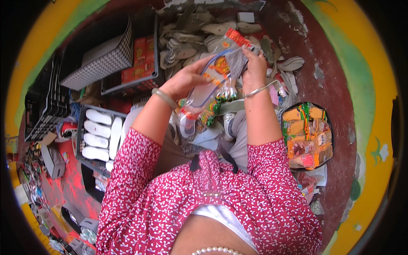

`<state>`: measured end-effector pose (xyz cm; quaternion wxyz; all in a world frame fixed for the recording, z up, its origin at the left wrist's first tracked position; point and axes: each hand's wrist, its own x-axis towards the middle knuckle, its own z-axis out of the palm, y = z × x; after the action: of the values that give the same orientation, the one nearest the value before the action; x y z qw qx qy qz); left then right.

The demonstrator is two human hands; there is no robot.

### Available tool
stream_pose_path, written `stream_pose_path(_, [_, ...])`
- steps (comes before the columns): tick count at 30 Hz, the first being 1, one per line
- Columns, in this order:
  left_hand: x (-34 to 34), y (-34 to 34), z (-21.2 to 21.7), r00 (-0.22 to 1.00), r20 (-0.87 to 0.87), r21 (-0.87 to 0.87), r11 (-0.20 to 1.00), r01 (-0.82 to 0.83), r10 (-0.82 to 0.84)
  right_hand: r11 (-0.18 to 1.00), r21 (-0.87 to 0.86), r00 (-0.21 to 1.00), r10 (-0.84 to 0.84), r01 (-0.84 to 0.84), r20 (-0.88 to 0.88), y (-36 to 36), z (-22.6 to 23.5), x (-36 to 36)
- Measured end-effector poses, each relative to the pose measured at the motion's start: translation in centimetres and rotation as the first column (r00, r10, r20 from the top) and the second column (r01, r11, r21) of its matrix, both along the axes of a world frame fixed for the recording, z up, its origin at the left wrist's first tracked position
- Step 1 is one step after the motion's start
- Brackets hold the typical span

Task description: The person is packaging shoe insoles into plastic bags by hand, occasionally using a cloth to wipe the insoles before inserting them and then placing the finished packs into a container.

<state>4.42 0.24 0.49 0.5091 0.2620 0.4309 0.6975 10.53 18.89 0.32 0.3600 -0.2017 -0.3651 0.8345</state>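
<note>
Blouse: crimson with small white print. Packet: clear, with orange, red and blue markings. Insoles: white, in a black crate. Basket: black-and-white weave. Wrappers: orange, yellow, green. Floor: dark red. Wall: yellow and green.

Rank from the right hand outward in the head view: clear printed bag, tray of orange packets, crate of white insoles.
1. clear printed bag: held in the right hand, in front of the person.
2. tray of orange packets: on the floor, right side.
3. crate of white insoles: far left.
</note>
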Motion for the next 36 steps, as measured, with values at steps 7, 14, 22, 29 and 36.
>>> stream_pose_path(7, [-1.3,-1.1,0.1,0.966,0.058,0.106,0.961,-0.256,0.251,0.998,0.01,0.998,-0.066,0.065,0.013,7.0,-0.7,1.6])
stream_pose_path(14, [-4.4,-2.4,-0.2,0.829,0.346,0.346,0.761,-0.548,0.439,0.849,-0.031,0.847,0.523,-0.528,-0.093,2.7,0.9,2.0])
stream_pose_path(22, [-4.6,-2.9,0.2,0.844,0.336,0.45,0.716,-0.533,0.417,0.738,-0.059,0.74,0.668,-0.672,-0.075,-0.8,0.8,1.1])
stream_pose_path(29, [-2.2,-1.6,0.9,0.88,0.176,0.413,0.778,-0.474,0.442,0.64,-0.095,0.645,0.763,-0.763,-0.042,-4.6,0.0,0.4])
stream_pose_path(36, [-2.0,-0.7,-0.2,0.86,0.137,0.438,0.749,-0.498,0.491,0.542,-0.067,0.526,0.834,-0.838,0.166,-6.1,-0.4,0.1])
